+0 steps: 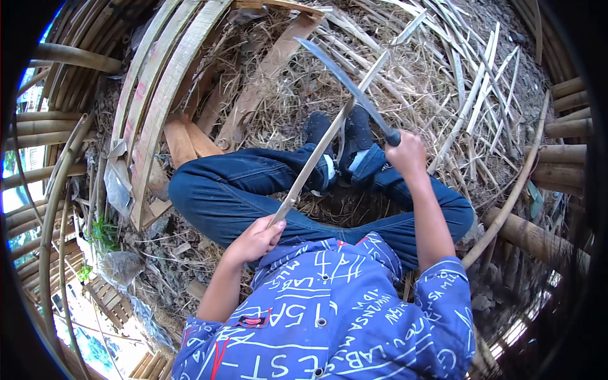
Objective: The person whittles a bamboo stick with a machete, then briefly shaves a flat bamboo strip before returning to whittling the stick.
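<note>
My left hand is closed around the near end of a long bamboo strip, which slants away from my lap, up and to the right past my shoes. In my right hand is the dark handle of a machete, gripped with the fingers wrapped round it. Its long blade points away and to the left. The blade crosses the strip just beyond my shoes, overlapping it in this view. I sit with my legs folded in dark jeans.
Wooden planks lean at the left. Bamboo shavings cover the ground ahead, with several split strips at the upper right. A bamboo pole lies to my right. Plastic sheeting is at the left, beside a bamboo fence.
</note>
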Tool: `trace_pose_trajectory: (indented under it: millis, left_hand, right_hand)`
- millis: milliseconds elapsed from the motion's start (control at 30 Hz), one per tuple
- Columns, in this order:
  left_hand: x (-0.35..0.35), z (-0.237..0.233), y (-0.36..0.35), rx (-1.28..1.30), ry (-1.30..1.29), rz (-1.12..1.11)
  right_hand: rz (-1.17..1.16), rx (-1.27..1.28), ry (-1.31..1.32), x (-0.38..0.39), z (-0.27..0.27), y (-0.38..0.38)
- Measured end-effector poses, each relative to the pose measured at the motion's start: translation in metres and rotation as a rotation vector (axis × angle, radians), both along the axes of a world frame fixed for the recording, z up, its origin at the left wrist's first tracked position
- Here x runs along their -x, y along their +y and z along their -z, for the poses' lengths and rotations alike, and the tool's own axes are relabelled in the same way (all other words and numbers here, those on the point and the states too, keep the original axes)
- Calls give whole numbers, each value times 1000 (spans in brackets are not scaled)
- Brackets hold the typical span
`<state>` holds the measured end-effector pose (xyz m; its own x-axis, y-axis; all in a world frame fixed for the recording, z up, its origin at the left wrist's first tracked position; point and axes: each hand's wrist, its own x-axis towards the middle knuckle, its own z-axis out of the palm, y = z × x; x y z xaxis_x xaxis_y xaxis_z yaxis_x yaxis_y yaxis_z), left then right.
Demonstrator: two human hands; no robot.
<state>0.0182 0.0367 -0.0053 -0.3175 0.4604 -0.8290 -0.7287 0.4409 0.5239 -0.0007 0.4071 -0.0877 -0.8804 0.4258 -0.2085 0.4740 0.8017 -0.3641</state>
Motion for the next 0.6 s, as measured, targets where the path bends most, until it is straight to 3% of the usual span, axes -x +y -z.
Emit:
trace_pose_trajectory:
  millis: [67,300,600]
  left_hand:
    - [5,9,0,-121,-263,-101]
    - [13,22,14,-233,-435,-171]
    - [2,27,18,-156,-271,-138]
  right_hand:
    - [-34,148,47,-18,-5,-31]
    - [-348,283,-32,-58,-24,-108]
    - [-483,134,-90,-46,-21,-96]
